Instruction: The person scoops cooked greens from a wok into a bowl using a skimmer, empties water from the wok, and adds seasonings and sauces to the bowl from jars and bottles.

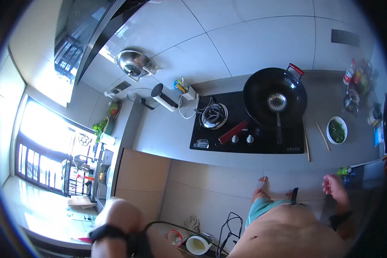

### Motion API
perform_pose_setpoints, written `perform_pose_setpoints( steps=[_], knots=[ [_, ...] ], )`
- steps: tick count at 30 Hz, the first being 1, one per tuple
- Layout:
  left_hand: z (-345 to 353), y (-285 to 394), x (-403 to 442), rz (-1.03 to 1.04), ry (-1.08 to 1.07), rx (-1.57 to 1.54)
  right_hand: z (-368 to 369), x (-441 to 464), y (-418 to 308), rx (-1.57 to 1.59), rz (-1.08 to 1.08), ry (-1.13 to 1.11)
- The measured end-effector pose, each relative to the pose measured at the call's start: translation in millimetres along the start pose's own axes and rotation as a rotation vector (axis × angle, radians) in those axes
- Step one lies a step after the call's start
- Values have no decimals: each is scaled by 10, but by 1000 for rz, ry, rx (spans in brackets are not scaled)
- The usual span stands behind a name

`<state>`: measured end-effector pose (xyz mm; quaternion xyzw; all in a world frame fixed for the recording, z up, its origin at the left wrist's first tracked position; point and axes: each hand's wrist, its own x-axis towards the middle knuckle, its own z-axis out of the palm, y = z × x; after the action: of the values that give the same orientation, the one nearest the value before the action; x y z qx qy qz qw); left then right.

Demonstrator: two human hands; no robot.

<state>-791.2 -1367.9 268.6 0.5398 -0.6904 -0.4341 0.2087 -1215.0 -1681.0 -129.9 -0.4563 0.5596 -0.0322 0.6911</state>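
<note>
My right hand (pixel 333 185) hangs beside the counter's front edge at the lower right, fingers loosely bent and nothing visible in it. My left arm (pixel 112 241), with a black strap, is at the lower left; its hand does not show. A black wok (pixel 258 92) with red handles sits on the right of the black hob (pixel 210 139). A slotted metal ladle (pixel 277 103) lies in the wok. Chopsticks (pixel 320 132) lie on the counter near a white bowl of chopped greens (pixel 337 130).
Bottles (pixel 349 73) stand at the back right corner. A gas burner (pixel 213 116) is left of the wok. A lid (pixel 135 63) hangs on the wall. The sink area (pixel 101 178) is at the left. A white bucket (pixel 198 244) and a black wire rack (pixel 230 230) are on the floor.
</note>
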Motion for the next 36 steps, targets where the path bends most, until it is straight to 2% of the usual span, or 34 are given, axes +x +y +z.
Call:
perform_pose_setpoints(
  steps=[6,13,17,20,21,27,28,36],
  knots=[
    [462,524,432,5,-39,21,-610,-81,198,-27,48,-12],
    [750,728,694,39,-7,22,-616,-126,182,-77,1,-42],
    [898,310,914,-38,84,6,-667,-320,134,-197,-67,-86],
    [1217,-33,1254,-126,139,-145,-547,-312,67,-240,-90,-128],
    [1369,-113,1477,-146,145,-200,-672,-334,76,-131,-15,-27],
    [1989,-504,2015,-203,205,-419,-1023,-215,156,-116,-30,19],
    [1938,-664,1965,-203,205,-454,-933,-197,80,-110,-24,62],
    [2183,-731,2598,-263,245,-561,-1668,403,-359,-39,-50,193]
  ],
)
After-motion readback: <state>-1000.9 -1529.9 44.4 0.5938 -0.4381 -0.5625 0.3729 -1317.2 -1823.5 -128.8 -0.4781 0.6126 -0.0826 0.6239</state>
